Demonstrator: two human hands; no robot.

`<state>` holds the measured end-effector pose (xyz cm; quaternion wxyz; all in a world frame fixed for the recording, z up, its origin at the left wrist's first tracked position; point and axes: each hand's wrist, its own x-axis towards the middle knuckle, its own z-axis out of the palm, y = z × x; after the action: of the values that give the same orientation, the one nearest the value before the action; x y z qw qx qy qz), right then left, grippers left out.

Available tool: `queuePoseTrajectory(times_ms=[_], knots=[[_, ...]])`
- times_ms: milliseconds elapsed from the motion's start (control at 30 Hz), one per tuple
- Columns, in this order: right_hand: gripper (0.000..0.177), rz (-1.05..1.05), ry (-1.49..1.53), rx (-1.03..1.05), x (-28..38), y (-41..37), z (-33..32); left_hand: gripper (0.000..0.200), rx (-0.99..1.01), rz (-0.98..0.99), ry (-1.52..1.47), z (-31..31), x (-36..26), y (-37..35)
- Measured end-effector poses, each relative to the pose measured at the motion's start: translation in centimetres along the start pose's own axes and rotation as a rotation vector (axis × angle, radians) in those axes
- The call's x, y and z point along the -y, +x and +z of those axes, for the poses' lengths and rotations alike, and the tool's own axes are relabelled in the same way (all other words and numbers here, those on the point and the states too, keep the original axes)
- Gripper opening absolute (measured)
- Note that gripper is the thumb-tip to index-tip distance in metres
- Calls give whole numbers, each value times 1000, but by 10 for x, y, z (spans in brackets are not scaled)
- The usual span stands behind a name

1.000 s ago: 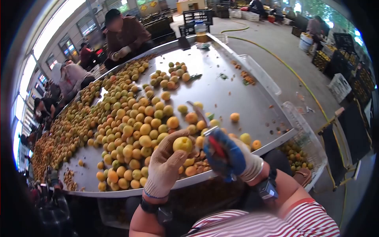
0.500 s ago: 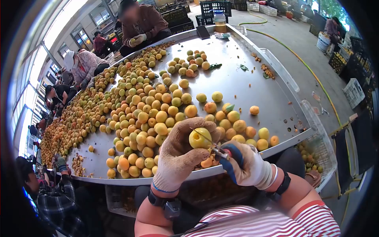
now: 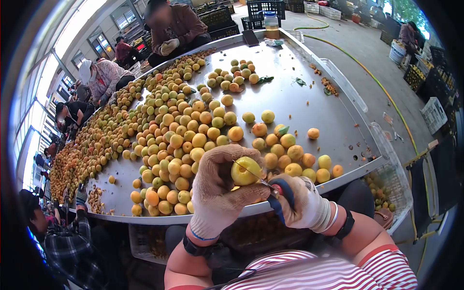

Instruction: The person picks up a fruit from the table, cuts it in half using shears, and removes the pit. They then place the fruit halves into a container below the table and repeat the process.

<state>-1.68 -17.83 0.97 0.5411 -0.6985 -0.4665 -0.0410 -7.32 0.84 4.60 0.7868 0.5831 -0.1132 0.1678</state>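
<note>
My left hand (image 3: 217,186), in a brown and white glove, is wrapped round a yellow-green fruit (image 3: 245,171) above the near edge of the metal table. My right hand (image 3: 297,200), also gloved, with dark blue on the fingers, grips a red-handled tool (image 3: 276,190). The tool's thin metal end reaches to the fruit's lower right side, and a thin dark line crosses the fruit's face. Many yellow-orange fruits (image 3: 181,171) lie close by on the metal table (image 3: 333,130).
Across the table sits a person in brown (image 3: 181,24); more people line its left side. A jar (image 3: 271,25) and a dark phone (image 3: 250,37) stand at the far edge. Crates of fruit (image 3: 386,193) are at the right, near a folding chair (image 3: 435,183).
The tool has drawn down and slightly away from the fruit's face, with my right hand a little lower. The fruit has turned slightly. The person across has lowered both hands together.
</note>
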Motion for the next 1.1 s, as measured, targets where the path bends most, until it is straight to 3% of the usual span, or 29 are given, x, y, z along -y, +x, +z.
queuePoseTrajectory(times_ms=[267, 400, 467, 600, 700, 767, 900, 967, 1033, 1100], knots=[[25, -90, -66, -24, -3, -1, 3, 65, 44, 200, 193, -1, 4, 2], [28, -110, -137, -56, -6, -3, 10, 65, 1, 200, 27, 7, 6, -3], [30, -105, -184, -64, -7, -3, 14, 62, -91, 71, -160, 12, 2, -5], [30, -76, -232, -68, -10, -3, 21, 64, -150, -42, -86, 12, 8, -10], [29, -42, -225, -97, -9, -2, 23, 61, -162, -206, -222, 8, 11, -10], [21, -21, -240, -115, -7, -3, 23, 60, -156, -335, -88, -2, 17, -9], [20, 97, -168, -53, -9, -5, 20, 59, -81, -180, 17, 11, 1, -4], [18, 69, -110, -62, -3, -3, 17, 48, -96, -150, 88, 17, -4, -6], [18, 54, -128, -81, -7, -5, 20, 48, -47, -158, 115, 9, -2, -6], [18, 40, -146, -100, -10, -5, 23, 50, -109, -301, -34, 5, 2, -6]])
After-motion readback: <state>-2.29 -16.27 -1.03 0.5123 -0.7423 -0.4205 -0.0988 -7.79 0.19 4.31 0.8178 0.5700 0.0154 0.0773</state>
